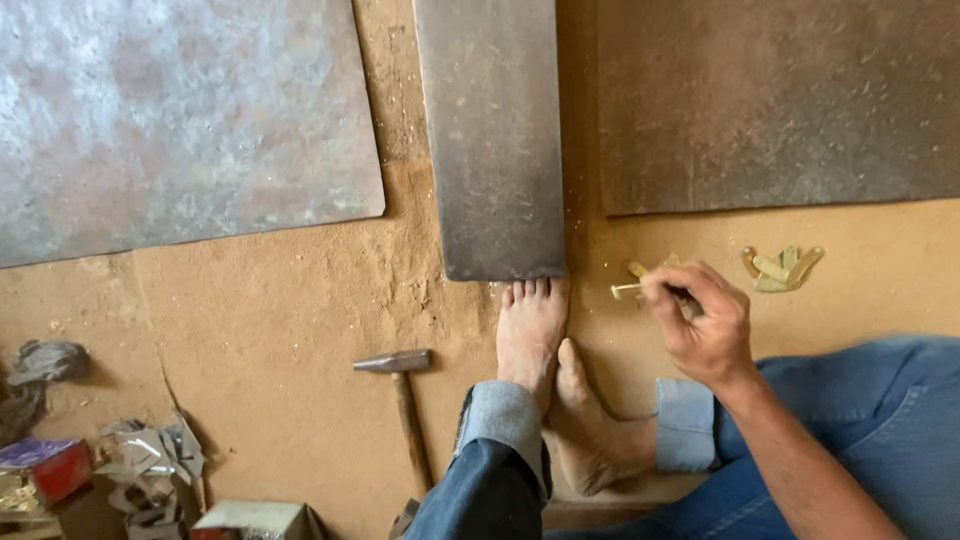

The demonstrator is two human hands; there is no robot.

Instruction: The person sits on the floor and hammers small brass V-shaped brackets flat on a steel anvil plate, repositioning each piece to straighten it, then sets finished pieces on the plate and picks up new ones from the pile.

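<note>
Right of centre in the frame, the right hand pinches a small flat brass-coloured metal piece between fingertips and thumb, its end poking out to the left. Just right of the hand, a little pile of similar brass pieces lies on the sandy floor. Left of it rest two bare feet, and farther left a steel-headed wooden-handled hammer. The left hand is out of view.
</note>
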